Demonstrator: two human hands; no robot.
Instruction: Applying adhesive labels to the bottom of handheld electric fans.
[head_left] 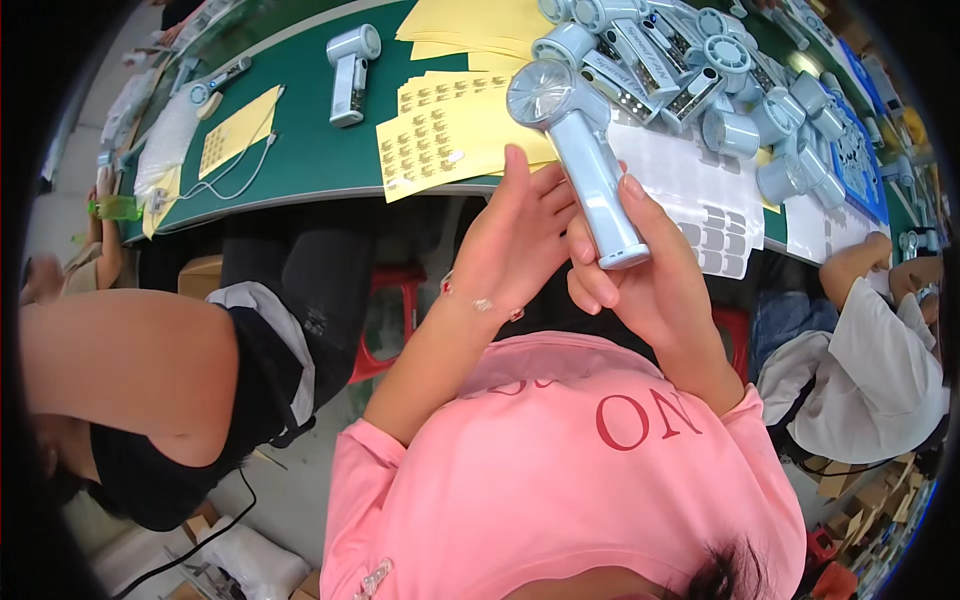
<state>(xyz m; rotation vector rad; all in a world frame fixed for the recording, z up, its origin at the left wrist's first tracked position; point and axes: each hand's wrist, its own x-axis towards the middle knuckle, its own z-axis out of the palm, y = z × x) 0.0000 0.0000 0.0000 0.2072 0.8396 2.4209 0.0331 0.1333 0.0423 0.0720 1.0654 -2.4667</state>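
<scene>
A light blue handheld fan (592, 180) is in my right hand (655, 265), tilted with its round head up and to the left. My right fingers and thumb wrap the lower end of its handle. Just left of the handle is my left hand (515, 225), fingers stretched and thumb raised; whether its fingertips touch the fan cannot be made out, since they pass behind it. Yellow sticker sheets (440, 140) lie beyond my left hand. A white sheet with grey labels (700, 200) is on the table to the right of the fan.
A pile of light blue fans (680, 70) covers the back right of the green table (290, 150). One fan (350, 75) lies apart at the back left. A white cable (235, 180) rests by another yellow sheet. Co-workers sit close on my left (150, 380) and right (860, 370).
</scene>
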